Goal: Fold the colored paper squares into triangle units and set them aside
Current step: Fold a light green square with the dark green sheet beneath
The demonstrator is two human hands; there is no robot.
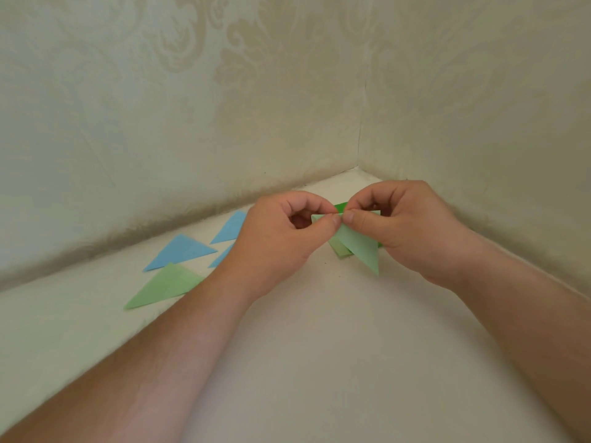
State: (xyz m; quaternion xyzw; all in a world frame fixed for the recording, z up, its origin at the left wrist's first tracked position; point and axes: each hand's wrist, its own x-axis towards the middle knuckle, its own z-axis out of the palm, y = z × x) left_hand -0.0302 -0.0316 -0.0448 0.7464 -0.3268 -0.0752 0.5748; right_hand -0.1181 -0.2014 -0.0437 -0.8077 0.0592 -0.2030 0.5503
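My left hand [281, 231] and right hand [406, 228] meet above the white surface [319, 346], thumbs nearly tip to tip. Both pinch the top edge of 1 pale green folded paper [361, 247], thumb against curled forefinger on each side. The paper hangs from that pinched edge and tapers to a point below my right thumb, clear of the surface as far as I can tell.

Behind the held piece, just past my fingertips, a small stack of paper squares [340, 249] lies flat; a pale yellow-green sheet shows, and a darker green edge [341, 206] peeks out above my knuckles. How many sheets, I cannot tell.

Out beyond my left knuckles, 4 folded triangles lie flat:
- a light green triangle [166, 287], nearest my left forearm
- a blue triangle [182, 252] just behind it, edges nearly touching
- a second blue triangle [231, 227] closer to the wall
- a third blue piece [222, 257], mostly hidden by my left wrist

The patterned wallpaper [192, 107] closes in on 2 sides, the corner just behind my hands. Bare surface spreads between and below my forearms.
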